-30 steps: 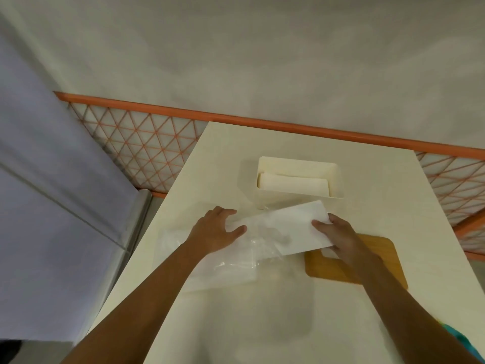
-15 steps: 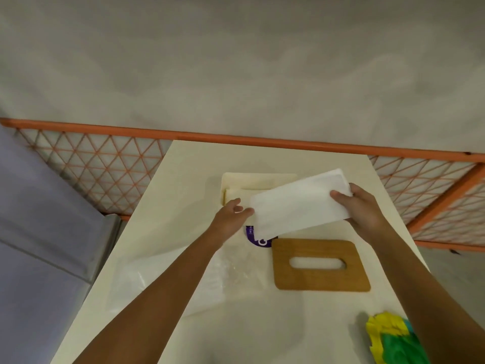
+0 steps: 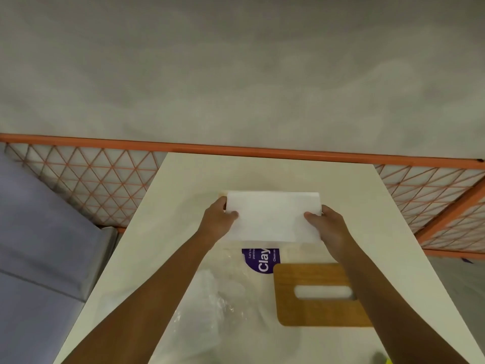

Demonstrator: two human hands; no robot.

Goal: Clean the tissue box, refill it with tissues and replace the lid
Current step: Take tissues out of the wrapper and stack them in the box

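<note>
You face a cream table whose far edge sits against an orange rail with triangle mesh below it and a grey wall behind. At the middle of the table you hold a white stack of tissues flat and level. Your left hand grips its left end and your right hand its right end, each with the thumb on top and the fingers curled under. The stack covers the box almost wholly. Only a cream sliver shows at the stack's far left corner, so you cannot tell what is inside or whether the stack touches it. A clear wrapper lies crumpled on the table nearer you, between your forearms. Its purple label reads sideways "Clay" in large white letters, cut off by the stack. There is a small "Clean as" beside it, and the other small line is too fine to read. The wooden lid lies flat just right of the label, its slot showing pale table, and your right forearm crosses its right end. The lid sits near the table's right edge. Bare table shows beyond the stack up to the rail and at both sides of your hands. A small yellow-green thing shows at the near right edge, but you cannot tell what it is.
</note>
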